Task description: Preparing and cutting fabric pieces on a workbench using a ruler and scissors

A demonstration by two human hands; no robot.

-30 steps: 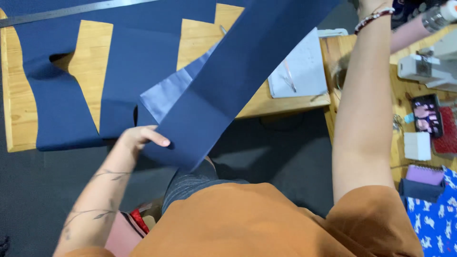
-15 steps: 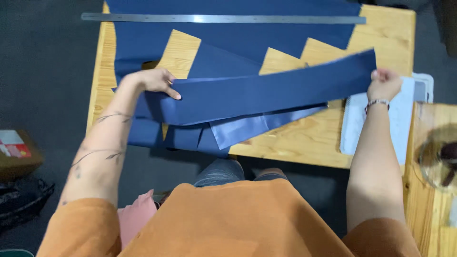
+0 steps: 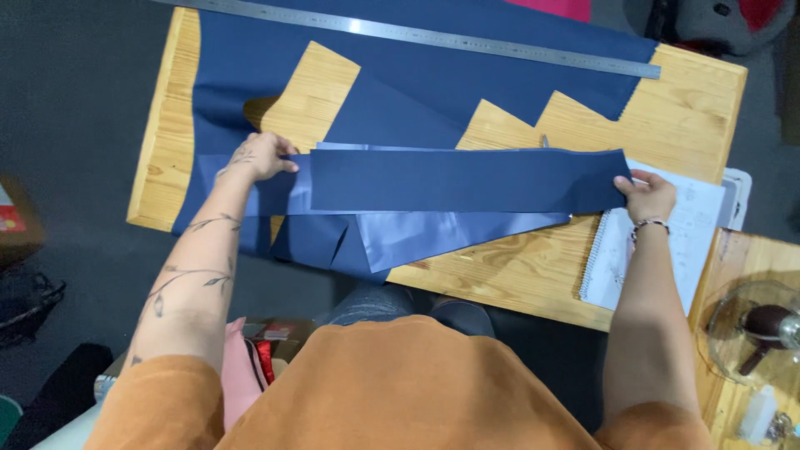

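Both hands are pinning a long navy fabric strip (image 3: 467, 179) flat across the wooden table (image 3: 533, 275) — left hand (image 3: 262, 156) is pressing its left end, fingers loosely curled; right hand (image 3: 647, 196) is pinching the right end, over a spiral notebook (image 3: 612, 258). A steel ruler (image 3: 417, 35) is lying along the far edge — cut navy cloth (image 3: 392, 100) is spreading beneath

Bare wooden table (image 3: 533, 275) lies open beside the notebook (image 3: 667, 250).
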